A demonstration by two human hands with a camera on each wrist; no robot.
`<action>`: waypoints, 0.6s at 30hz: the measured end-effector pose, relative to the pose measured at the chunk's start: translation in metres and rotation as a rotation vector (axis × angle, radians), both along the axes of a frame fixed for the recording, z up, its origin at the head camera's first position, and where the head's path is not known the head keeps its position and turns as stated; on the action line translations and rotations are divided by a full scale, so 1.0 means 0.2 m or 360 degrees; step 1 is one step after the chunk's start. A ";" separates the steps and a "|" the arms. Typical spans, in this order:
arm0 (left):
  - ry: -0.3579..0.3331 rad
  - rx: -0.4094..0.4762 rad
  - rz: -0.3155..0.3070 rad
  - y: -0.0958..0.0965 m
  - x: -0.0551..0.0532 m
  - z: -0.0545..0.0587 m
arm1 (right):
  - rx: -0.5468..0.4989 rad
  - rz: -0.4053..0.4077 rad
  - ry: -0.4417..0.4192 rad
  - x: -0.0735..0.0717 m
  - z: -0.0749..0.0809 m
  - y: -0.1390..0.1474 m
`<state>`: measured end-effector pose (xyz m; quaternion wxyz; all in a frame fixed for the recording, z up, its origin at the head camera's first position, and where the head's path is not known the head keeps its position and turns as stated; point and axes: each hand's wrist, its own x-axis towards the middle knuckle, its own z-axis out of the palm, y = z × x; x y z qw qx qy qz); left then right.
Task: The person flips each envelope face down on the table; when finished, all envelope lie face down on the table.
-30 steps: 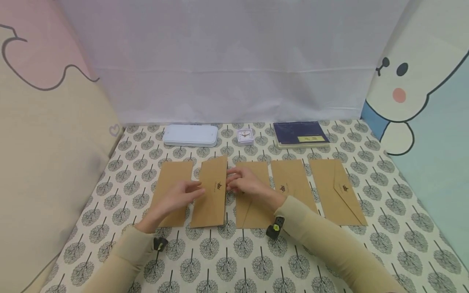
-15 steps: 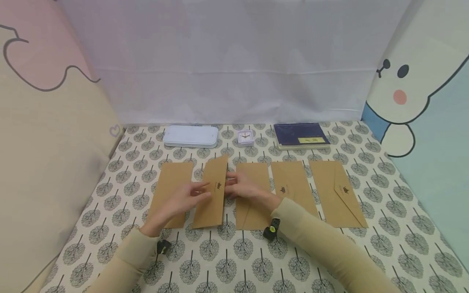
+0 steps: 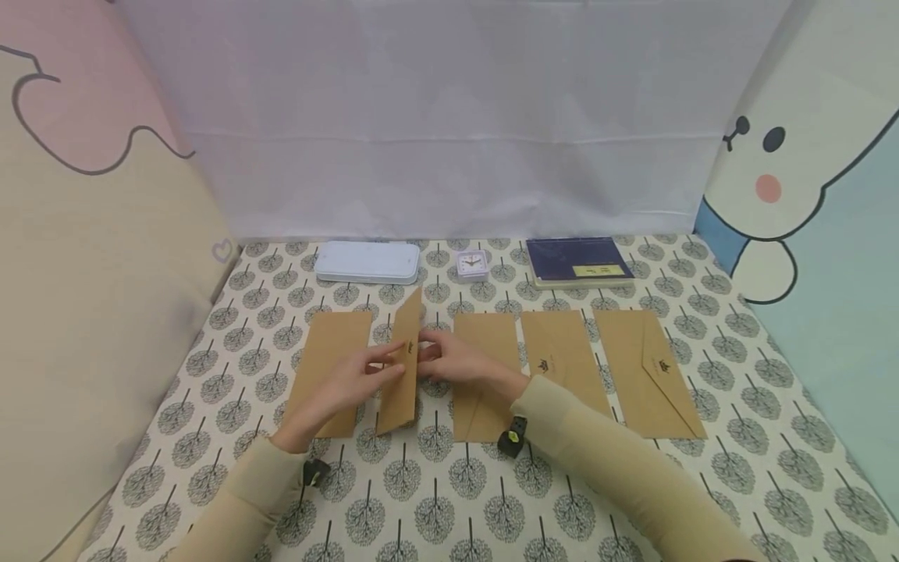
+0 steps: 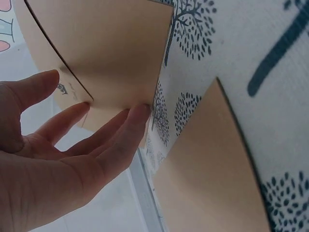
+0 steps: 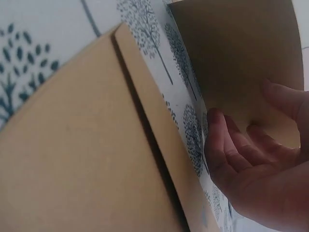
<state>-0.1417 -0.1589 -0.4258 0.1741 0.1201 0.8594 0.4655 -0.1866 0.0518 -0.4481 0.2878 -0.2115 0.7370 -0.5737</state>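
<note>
A brown kraft envelope (image 3: 403, 382) with a small black crown print stands tilted up on its long edge between the two hands. The left hand (image 3: 354, 382) lies along its flap side. In the left wrist view, its spread fingertips (image 4: 138, 112) touch the paper, low down and by the flap line, with the thumb apart from the fingers. Behind the envelope is the right hand (image 3: 453, 359). Seen from the right wrist, its bent fingers (image 5: 231, 145) and thumb are against the plain, shaded back (image 5: 236, 53), low near the cloth.
One brown envelope (image 3: 326, 343) lies flat to the left. Flat to the right are three more: a near one (image 3: 485, 336), a middle one (image 3: 562, 336) and a far one (image 3: 628, 375). Along the back stand a white case (image 3: 367, 261), a small clock (image 3: 472, 265) and a dark blue book (image 3: 579, 259).
The envelope has turned from leaning to more upright and shifted left, its face narrowing in the head view. The right hand has moved left with it; the left hand has come slightly right.
</note>
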 end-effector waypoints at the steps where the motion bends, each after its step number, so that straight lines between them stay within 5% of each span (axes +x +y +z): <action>1: 0.0005 0.0006 0.0008 0.00 0.00 0.00 | 0.0019 0.0002 0.0026 0.00 0.00 0.00; 9: 0.0009 0.0162 0.0034 0.00 -0.01 -0.02 | 0.0145 -0.0037 0.0109 0.01 0.03 -0.03; 18: -0.0096 0.0239 0.0072 0.00 0.00 0.01 | 0.0062 -0.0017 0.0120 0.02 0.05 -0.05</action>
